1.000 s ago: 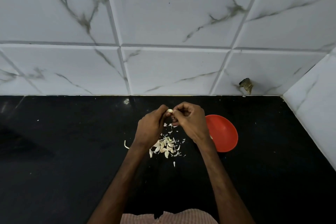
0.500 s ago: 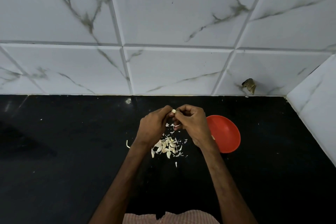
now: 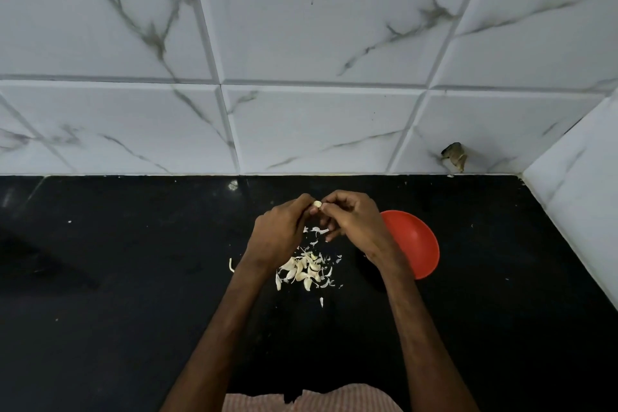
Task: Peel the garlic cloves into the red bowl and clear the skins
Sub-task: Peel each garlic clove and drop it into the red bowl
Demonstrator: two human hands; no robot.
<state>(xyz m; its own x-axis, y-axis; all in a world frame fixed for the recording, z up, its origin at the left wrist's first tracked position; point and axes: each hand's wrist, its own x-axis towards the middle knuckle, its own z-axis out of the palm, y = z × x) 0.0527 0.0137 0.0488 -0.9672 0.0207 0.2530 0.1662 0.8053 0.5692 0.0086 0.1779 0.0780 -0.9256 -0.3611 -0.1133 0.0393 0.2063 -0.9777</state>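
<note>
My left hand [image 3: 279, 232] and my right hand [image 3: 354, 222] meet above the black counter, and both pinch one small pale garlic clove [image 3: 317, 204] between their fingertips. Below the hands lies a heap of garlic cloves and loose skins [image 3: 306, 269], with thin flakes scattered around it. The red bowl [image 3: 416, 244] sits on the counter just right of my right wrist, which covers its left edge. What the bowl holds cannot be seen from here.
The black counter [image 3: 117, 278] runs back to a white marble-tiled wall [image 3: 301, 127]. A second tiled wall [image 3: 575, 211] closes the right side. A stray skin curl [image 3: 230, 265] lies left of my left wrist. A chipped hole [image 3: 454, 154] marks the back wall.
Both hands keep pinching the same clove and have barely shifted. A few more skin flakes lie under the fingers.
</note>
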